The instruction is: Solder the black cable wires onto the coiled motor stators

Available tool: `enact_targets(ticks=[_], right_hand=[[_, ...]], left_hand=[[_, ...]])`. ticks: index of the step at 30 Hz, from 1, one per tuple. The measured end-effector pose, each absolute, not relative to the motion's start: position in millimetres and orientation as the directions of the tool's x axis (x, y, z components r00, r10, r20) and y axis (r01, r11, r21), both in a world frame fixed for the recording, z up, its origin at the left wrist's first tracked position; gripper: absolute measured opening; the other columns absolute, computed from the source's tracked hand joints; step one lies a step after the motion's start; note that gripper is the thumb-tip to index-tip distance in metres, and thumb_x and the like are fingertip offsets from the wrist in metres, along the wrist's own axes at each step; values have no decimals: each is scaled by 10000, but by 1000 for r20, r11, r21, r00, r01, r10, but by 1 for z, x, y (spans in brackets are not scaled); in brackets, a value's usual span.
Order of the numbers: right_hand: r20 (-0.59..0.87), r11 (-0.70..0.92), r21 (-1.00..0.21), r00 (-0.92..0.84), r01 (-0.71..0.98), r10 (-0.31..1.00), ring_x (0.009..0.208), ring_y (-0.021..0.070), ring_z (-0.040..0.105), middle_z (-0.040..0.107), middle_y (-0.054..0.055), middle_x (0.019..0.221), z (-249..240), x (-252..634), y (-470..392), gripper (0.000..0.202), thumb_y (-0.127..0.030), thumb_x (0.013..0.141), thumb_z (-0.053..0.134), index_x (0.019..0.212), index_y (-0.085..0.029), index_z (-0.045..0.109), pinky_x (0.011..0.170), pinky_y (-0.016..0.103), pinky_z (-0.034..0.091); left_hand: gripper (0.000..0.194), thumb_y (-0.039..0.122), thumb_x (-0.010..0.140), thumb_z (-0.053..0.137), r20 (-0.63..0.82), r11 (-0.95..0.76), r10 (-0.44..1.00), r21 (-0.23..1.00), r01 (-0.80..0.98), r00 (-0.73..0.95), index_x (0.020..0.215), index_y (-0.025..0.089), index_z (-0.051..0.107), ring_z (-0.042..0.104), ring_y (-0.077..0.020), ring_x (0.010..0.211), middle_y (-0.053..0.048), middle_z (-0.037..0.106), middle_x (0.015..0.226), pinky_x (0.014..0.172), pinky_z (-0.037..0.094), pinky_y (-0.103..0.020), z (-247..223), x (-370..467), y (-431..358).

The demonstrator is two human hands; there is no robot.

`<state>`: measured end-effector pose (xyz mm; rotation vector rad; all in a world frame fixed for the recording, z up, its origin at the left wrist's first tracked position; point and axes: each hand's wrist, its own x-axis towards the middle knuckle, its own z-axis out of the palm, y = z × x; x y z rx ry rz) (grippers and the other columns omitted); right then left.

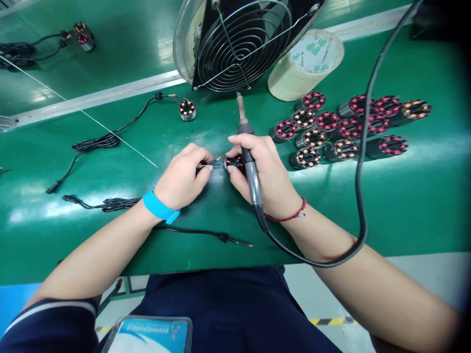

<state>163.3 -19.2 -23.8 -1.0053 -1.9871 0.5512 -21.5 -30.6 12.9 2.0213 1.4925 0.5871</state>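
My left hand [184, 174], with a blue band at its wrist, pinches the end of a black cable [204, 166] whose thin leads reach toward a red-wound motor stator [234, 163]. My right hand [265, 166] has thumb and index finger on that stator, which is partly hidden. The same hand also holds a soldering iron [253, 179] across the palm, its tip pointing away from me toward the fan. Whether the leads touch the stator I cannot make out. A stator with copper coils [187, 110], joined to a coiled cable [97, 142], stands beyond my left hand.
A caged fan [239, 59] stands at the back beside a tape roll [294, 73]. Several stators [327, 121] cluster at the right. The iron's cord [359, 196] loops over my right forearm. A loose cable [198, 231] lies near the front edge; a thin white strand [91, 113] crosses the left.
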Motion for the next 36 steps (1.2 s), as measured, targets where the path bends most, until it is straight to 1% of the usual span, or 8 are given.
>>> enact_targets(ticks=[2, 5, 9, 14, 19, 25, 32, 36], right_hand=[[449, 575, -676, -361, 461, 817, 996, 250, 598, 686, 41, 1002, -24, 164, -19, 482, -149, 783, 570, 1250, -242, 498, 910, 443, 502], [401, 561, -684, -402, 466, 823, 995, 251, 595, 695, 54, 1026, -23, 164, -19, 479, -146, 779, 569, 1249, -206, 498, 913, 437, 506], [391, 560, -693, -415, 454, 821, 955, 237, 597, 699, 46, 989, -20, 164, -21, 473, -134, 774, 563, 1238, -207, 504, 890, 415, 509], [416, 574, -696, -409, 431, 812, 966, 235, 598, 699, 43, 1003, -20, 166, -21, 482, -137, 770, 564, 1242, -208, 500, 897, 415, 504], [459, 605, -683, -404, 409, 791, 941, 228, 603, 694, 37, 963, -22, 164, -19, 468, -134, 769, 568, 1229, -197, 509, 882, 398, 502], [470, 613, -684, -403, 396, 785, 921, 214, 614, 697, 30, 930, -23, 160, -20, 420, -115, 797, 536, 1207, -205, 518, 866, 371, 493], [450, 589, -659, -382, 468, 807, 878, 228, 587, 720, 27, 939, -25, 154, -19, 354, -145, 822, 520, 1167, -219, 552, 812, 381, 470], [493, 612, -619, -363, 492, 791, 834, 231, 590, 727, 31, 910, -26, 149, -19, 308, -133, 835, 506, 1126, -206, 574, 763, 384, 469]], left_hand=[[46, 151, 822, 551, -96, -99, 967, 717, 690, 238, 783, 153, 575, 503, -130, 718, -13, 559, 770, 670, 405, -273, 16, -23, -28], [110, 242, 812, 573, -301, 162, 934, 837, 523, 192, 751, 152, 562, 460, -99, 616, 24, 520, 659, 606, 374, -246, 22, -25, -23], [149, 280, 743, 624, -400, 323, 905, 870, 372, 148, 714, 138, 591, 419, -71, 567, 41, 515, 608, 585, 356, -229, 25, -26, -19], [178, 297, 710, 681, -367, 301, 924, 875, 380, 112, 698, 124, 643, 482, -75, 606, 22, 609, 648, 613, 385, -227, 21, -23, -20], [161, 279, 724, 686, -341, 269, 936, 852, 449, 86, 719, 119, 703, 493, -76, 584, 18, 638, 629, 579, 389, -218, 19, -19, -22], [131, 245, 733, 687, -352, 283, 934, 835, 471, 64, 712, 120, 723, 504, -80, 568, 20, 638, 598, 575, 413, -213, 21, -14, -22], [226, 332, 759, 670, -376, 314, 923, 859, 405, 82, 705, 118, 719, 450, -68, 560, 28, 602, 587, 570, 356, -217, 18, -20, -20], [216, 310, 791, 628, -378, 284, 918, 838, 465, 121, 743, 122, 723, 432, -72, 551, 31, 595, 592, 569, 340, -226, 17, -22, -21]])
